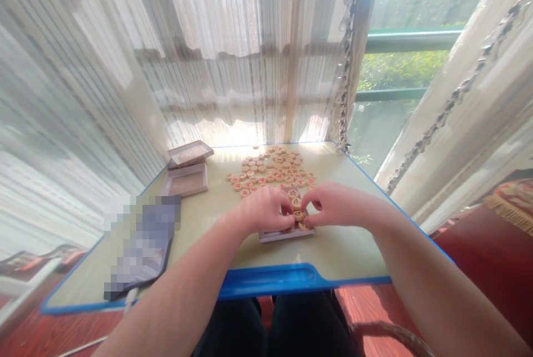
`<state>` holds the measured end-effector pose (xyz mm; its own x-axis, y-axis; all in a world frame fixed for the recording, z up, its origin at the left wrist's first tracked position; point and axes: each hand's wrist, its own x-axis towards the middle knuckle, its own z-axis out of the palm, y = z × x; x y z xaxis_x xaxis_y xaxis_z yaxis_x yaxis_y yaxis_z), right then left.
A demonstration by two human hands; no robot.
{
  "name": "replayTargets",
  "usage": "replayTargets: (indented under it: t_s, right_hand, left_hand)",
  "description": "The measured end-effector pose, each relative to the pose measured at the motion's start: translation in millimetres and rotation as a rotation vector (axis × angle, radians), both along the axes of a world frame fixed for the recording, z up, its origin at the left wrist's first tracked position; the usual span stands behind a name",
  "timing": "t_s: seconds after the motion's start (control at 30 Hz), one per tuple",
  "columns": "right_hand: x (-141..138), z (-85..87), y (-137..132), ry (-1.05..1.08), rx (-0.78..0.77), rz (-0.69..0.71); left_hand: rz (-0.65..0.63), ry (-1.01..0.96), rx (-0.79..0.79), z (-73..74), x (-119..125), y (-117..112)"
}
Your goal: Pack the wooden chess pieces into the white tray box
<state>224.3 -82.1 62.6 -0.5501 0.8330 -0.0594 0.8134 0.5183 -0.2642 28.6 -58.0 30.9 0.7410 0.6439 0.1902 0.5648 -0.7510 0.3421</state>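
My left hand [266,210] and my right hand [333,205] meet over a shallow rectangular tray [283,234] near the table's front edge. Both hands have their fingers curled in a pinch on round wooden game pieces [296,204] that lie in the tray. The pieces are tan discs with red or dark marks on top. Beyond the hands, several more of the same discs [272,171] lie loose and scattered on the pale tabletop [216,218]. The tray's left half is hidden under my left hand.
Two open box parts [188,171] are stacked at the table's back left. A dark pouch, blurred out [141,246], lies at the front left. The table has a blue rim [270,279]. Sheer curtains hang close behind; a window shows at right.
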Motion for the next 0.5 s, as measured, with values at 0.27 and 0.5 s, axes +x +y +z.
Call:
replayTargets:
  t_s: [0.27, 0.5]
  right_hand:
    - [-3.5, 1.3, 0.7, -0.025, 0.007, -0.035]
    - [-4.2, -6.0, 4.9, -0.018, 0.039, -0.035]
  left_hand:
    - [-0.014, 0.020, -0.043, -4.1, -0.9, 2.8]
    - [-0.009, 0.046, -0.063, -4.3, 1.3, 4.6]
